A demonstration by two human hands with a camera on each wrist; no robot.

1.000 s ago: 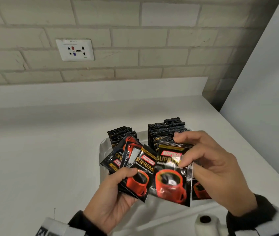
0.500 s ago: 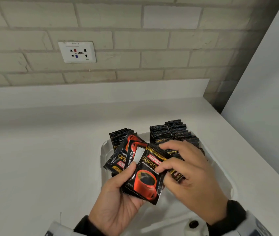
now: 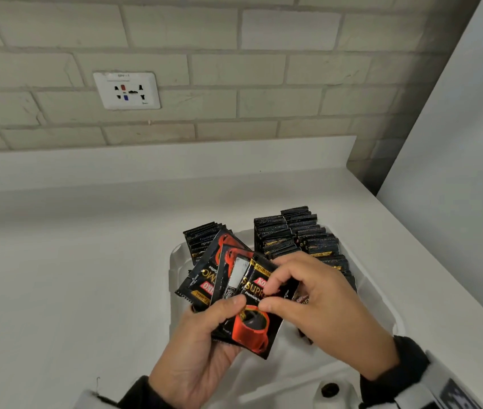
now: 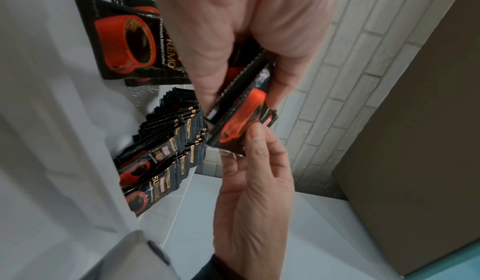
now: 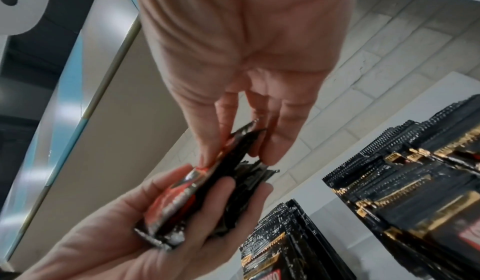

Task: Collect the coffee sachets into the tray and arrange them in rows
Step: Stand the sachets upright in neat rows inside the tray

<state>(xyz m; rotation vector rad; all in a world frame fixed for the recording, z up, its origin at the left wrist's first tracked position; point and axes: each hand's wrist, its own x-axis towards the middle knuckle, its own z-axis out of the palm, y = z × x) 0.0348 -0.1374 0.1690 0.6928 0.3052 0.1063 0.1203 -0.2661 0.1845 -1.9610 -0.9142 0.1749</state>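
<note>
Most coffee sachets already stand in rows at the back of the white tray on the desk, w/ a shorter row at back left, so the job looks well along. Left hand grips a fanned bunch of sachets above the tray's front; right hand pinches the top sachet w/ thumb & fingers. Left to do, I'd judge: slot the held ones into rows, plus a couple lying loose in the tray.
</note>
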